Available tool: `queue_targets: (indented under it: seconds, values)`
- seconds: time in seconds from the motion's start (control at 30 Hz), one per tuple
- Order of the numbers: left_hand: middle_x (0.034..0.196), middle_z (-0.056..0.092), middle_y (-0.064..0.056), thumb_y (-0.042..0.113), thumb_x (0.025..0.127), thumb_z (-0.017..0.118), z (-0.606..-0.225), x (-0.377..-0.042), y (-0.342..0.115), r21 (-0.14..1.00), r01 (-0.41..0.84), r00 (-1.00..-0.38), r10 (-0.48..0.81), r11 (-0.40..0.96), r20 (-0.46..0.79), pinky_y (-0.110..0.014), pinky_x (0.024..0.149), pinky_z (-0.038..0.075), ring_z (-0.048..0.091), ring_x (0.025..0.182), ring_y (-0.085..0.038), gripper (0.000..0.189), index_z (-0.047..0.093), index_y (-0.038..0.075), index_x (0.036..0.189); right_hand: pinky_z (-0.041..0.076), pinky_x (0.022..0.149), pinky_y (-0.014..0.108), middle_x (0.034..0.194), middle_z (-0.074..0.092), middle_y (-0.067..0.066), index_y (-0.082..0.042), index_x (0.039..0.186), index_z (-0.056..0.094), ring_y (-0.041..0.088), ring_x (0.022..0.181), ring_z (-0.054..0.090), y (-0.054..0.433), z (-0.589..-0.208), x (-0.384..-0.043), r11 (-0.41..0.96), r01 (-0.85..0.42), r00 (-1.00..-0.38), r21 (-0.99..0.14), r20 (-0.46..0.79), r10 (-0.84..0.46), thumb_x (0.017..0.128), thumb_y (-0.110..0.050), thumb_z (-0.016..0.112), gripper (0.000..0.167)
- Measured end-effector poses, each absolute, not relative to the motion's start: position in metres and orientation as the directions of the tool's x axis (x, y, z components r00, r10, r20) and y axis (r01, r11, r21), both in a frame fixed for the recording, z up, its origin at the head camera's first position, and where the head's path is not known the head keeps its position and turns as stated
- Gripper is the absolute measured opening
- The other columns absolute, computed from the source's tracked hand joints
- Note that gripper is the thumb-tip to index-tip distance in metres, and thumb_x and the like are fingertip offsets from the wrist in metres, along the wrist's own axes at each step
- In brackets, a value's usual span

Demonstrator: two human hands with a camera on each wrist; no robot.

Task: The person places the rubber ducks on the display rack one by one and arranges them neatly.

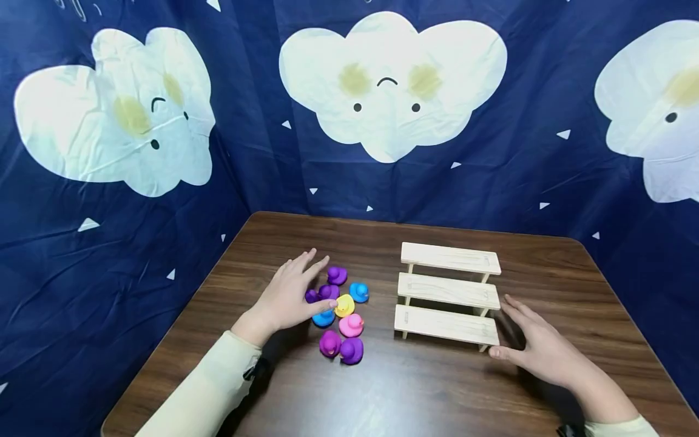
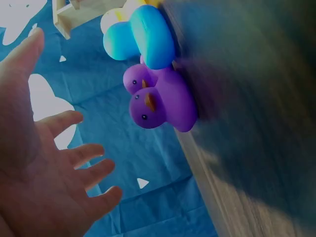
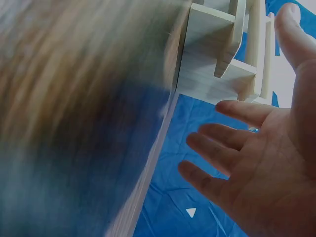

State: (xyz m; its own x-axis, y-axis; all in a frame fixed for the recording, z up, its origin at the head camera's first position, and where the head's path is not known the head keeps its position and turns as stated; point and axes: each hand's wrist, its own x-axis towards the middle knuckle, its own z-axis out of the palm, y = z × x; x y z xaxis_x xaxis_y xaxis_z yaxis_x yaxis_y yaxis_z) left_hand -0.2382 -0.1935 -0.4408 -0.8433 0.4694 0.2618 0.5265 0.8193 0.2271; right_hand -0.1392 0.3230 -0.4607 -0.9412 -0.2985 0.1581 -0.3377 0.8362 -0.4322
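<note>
My left hand [image 1: 286, 297] hovers at the left side of a cluster of small rubber ducks, fingers spread and nothing held. In the cluster are several purple ducks [image 1: 352, 350], a yellow duck [image 1: 344, 305], a pink duck [image 1: 352, 325] and blue ducks [image 1: 359, 292]. The left wrist view shows a purple duck [image 2: 180, 101] and a blue duck [image 2: 154, 37] beyond the spread fingers. At the right end of a three-step wooden rack [image 1: 446, 325] is my right hand [image 1: 546, 352], its fingers apart and its thumb by the lowest step's corner. The rack's side panel [image 3: 202, 64] shows above those fingertips.
Both stand on a brown wooden table [image 1: 426, 388] with rounded corners. Dark blue cloth [image 1: 251, 170] printed with white clouds [image 1: 393, 67] hangs behind the table and along its sides. A strip of tabletop separates the ducks from the rack.
</note>
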Motion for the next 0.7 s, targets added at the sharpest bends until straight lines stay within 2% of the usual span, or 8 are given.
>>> queue_targets:
  seconds: [0.23,0.33,0.57,0.7]
  values:
    - [0.163,0.042,-0.015,0.075,0.089,0.065,-0.439,-0.257,-0.19,0.213,0.54,-0.838,0.494,0.815,0.234,-0.065,0.118,0.033,0.041,0.148,-0.038,0.089,0.05,0.019,0.157,0.044,0.1,0.073,0.148,0.05,0.03,0.005,0.144,0.056,0.054,0.133,0.049,0.32,-0.459,-0.142,0.823,-0.353,-0.935,-0.444,0.148,-0.321,0.083,-0.054,0.085,0.09]
    - [0.159,0.047,-0.014,0.071,0.092,0.066,-0.438,-0.266,-0.188,0.248,0.535,-0.843,0.491,0.808,0.219,-0.064,0.116,0.036,0.045,0.145,-0.037,0.083,0.053,0.018,0.155,0.046,0.099,0.07,0.142,0.056,0.027,0.004,0.141,0.059,0.05,0.13,0.054,0.319,-0.458,-0.143,0.825,-0.352,-0.935,-0.441,0.133,-0.328,0.085,-0.054,0.084,0.084]
    - [0.145,0.059,-0.007,0.046,0.098,0.073,-0.443,-0.29,-0.186,0.387,0.511,-0.855,0.499,0.767,0.141,-0.051,0.112,0.047,0.057,0.133,-0.027,0.062,0.058,0.016,0.15,0.049,0.1,0.066,0.137,0.063,0.023,0.0,0.137,0.063,0.046,0.128,0.058,0.32,-0.459,-0.144,0.831,-0.349,-0.936,-0.433,0.109,-0.336,0.088,-0.042,0.085,0.069]
    - [0.138,0.065,-0.007,0.03,0.1,0.075,-0.447,-0.302,-0.185,0.48,0.503,-0.851,0.509,0.719,0.13,-0.048,0.11,0.049,0.061,0.129,-0.026,0.05,0.063,0.011,0.144,0.051,0.099,0.063,0.134,0.067,0.018,0.0,0.136,0.064,0.042,0.125,0.061,0.32,-0.46,-0.144,0.816,-0.362,-0.93,-0.45,0.12,-0.346,0.088,-0.039,0.086,0.065]
